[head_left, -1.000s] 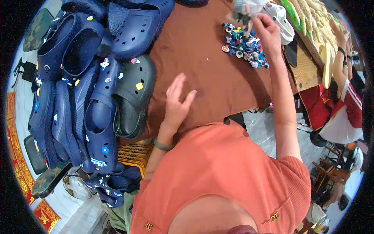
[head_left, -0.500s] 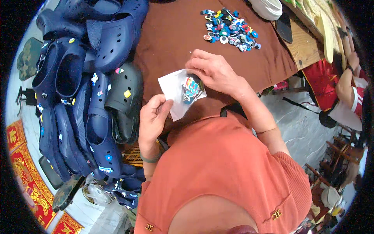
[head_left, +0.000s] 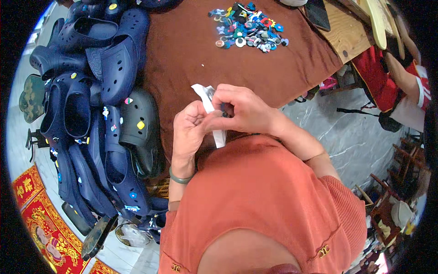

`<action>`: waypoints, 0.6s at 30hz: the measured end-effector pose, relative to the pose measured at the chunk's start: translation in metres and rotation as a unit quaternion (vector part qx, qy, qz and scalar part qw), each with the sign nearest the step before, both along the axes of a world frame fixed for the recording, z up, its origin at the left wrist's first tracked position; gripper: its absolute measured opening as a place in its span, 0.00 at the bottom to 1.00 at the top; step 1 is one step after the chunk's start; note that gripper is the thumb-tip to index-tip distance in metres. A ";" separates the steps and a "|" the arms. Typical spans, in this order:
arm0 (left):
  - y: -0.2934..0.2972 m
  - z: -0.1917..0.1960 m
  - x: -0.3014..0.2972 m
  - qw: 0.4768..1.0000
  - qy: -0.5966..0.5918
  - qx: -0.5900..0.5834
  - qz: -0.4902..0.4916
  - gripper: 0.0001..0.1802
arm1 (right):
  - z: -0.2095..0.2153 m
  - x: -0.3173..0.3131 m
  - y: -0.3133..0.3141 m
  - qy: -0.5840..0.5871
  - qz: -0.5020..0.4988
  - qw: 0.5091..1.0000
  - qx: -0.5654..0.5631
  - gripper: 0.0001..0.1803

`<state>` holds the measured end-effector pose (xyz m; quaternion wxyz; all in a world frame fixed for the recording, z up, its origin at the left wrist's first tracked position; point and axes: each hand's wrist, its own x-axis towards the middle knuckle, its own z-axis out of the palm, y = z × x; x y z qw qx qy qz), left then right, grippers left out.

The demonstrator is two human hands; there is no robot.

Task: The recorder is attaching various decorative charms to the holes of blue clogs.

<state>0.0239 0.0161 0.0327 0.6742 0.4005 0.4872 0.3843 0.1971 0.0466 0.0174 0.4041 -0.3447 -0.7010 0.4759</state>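
A small white translucent plastic bag [head_left: 220, 138] is held edge-on above the near side of the brown cloth, its upper end pointing away from me. My left hand [head_left: 188, 130] is closed on the bag's left side, thumb and fingers pressed together. Curled against the other side is my right hand [head_left: 244, 109], its thumb crossing in front of the bag close to the left fingers. Something dark shows in the gap between right thumb and forefinger; most of the bag's contents are hidden. Farther off lies a pile of small colourful shoe charms [head_left: 251, 29].
Stacked navy clogs [head_left: 121, 68] line the left side, with a dark clog [head_left: 139, 132] nearest my left hand. Brown cloth [head_left: 182, 50] covers the table. Bare plywood [head_left: 349, 34] shows at far right. Another person's arm [head_left: 401, 75] is at the right edge.
The bag has turned from facing me, with colourful charms showing inside, to edge-on. My hands have come together around it. The whole view has shifted slightly.
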 end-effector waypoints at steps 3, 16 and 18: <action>0.004 0.009 0.012 1.000 -0.004 -0.020 -0.015 0.04 | 0.006 0.014 0.005 0.006 0.059 0.998 0.017 0.18; 0.005 -0.006 0.011 0.994 -0.106 -0.027 -0.006 0.08 | 0.001 0.024 -0.005 0.084 0.136 0.972 -0.174 0.08; 0.007 -0.012 0.004 0.992 -0.107 -0.054 -0.034 0.08 | -0.004 0.022 -0.008 0.100 0.120 0.971 -0.183 0.08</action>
